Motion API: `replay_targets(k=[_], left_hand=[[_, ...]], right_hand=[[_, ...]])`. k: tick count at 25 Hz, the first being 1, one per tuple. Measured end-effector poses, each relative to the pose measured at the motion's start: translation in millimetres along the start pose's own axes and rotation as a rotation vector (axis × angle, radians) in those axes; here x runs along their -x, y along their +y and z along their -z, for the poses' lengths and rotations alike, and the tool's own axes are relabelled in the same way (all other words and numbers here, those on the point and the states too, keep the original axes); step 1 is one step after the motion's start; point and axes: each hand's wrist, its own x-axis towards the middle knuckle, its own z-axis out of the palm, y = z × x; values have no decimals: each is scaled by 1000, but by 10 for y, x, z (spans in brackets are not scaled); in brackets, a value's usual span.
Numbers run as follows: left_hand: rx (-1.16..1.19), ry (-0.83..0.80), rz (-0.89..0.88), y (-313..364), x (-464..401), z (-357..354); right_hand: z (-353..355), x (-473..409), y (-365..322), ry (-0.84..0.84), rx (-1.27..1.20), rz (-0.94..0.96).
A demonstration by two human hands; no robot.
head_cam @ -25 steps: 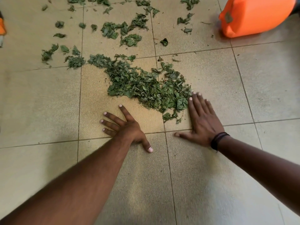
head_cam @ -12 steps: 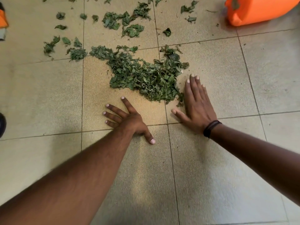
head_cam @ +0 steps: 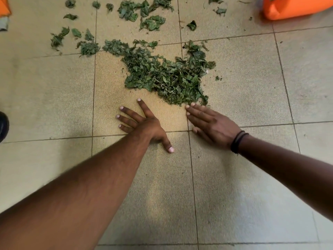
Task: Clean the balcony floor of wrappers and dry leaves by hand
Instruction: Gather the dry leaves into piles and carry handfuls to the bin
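Note:
A heap of green leaf pieces lies on the beige tiled floor, just beyond both hands. My left hand rests flat on the tile with its fingers spread, empty, a little short of the heap's near edge. My right hand, with a dark band at the wrist, lies flat and slightly blurred, fingers pointing left, its fingertips touching the heap's near right corner. More loose leaf bits are scattered farther back and to the left. No wrappers are in view.
An orange plastic container stands at the back right. An orange object shows at the far left edge, and a dark shoe tip at the left. A small stray leaf bit lies right of the heap.
My right hand has swung from the heap's right side down to its near edge, fingers now pointing left. The heap has been pushed left and tighter. My left hand has stayed put.

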Motion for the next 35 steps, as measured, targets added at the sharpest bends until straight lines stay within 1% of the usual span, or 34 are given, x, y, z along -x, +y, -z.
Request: replay_targets(k=[2,4,5,6,8,11,14,16,18,20,22,24,27,29,31,32,33,34,35], left_hand=[[-6,0,0,2,5,0],[2,-1,-8,-2,10,3],[8,-3,-12,-6,8,4],[12,-4,-15,-8,5,3],[17,-4,-15,-12,-3,-1],[11,-3,-13,-13,-16,0],[10,-1,-8,-14,-14,-4],[3,-2,-10,-19,-14,-4],[-2,-3,-15,-19,-7,-2],[0,2,-23,-17,0,-3],[4,10,-27,-16,-2,-9],[4,11,-31,-21,-12,-6],[13,4,-35,-28,-19,-6],[16,3,-32,-36,-9,-10],[10,-2,-37,-40,-12,-13],[12,-6,-39,-41,-13,-13],[16,-8,-44,-37,-13,-11],[21,-9,-45,-37,-10,-8],[21,-8,-44,-38,-3,-4]], right_hand=[[73,-54,25,53,1,8],[89,5,-94,196,55,0],[70,72,-173,266,80,-38],[35,153,-240,302,83,-87],[-24,305,-306,254,71,-160],[-37,311,-202,146,108,-184],[88,41,-71,137,104,-220],[173,-97,-8,170,86,-220],[189,-127,-42,237,76,-196],[129,-85,-215,243,52,-120],[6,12,-424,159,17,6],[-43,77,-478,82,37,35],[70,-6,-236,92,105,-136],[179,-75,-71,124,107,-191],[270,-104,14,261,102,-232],[296,-99,33,336,105,-307],[314,-81,51,361,113,-428],[304,-59,69,320,122,-563],[272,-31,76,232,129,-683]])
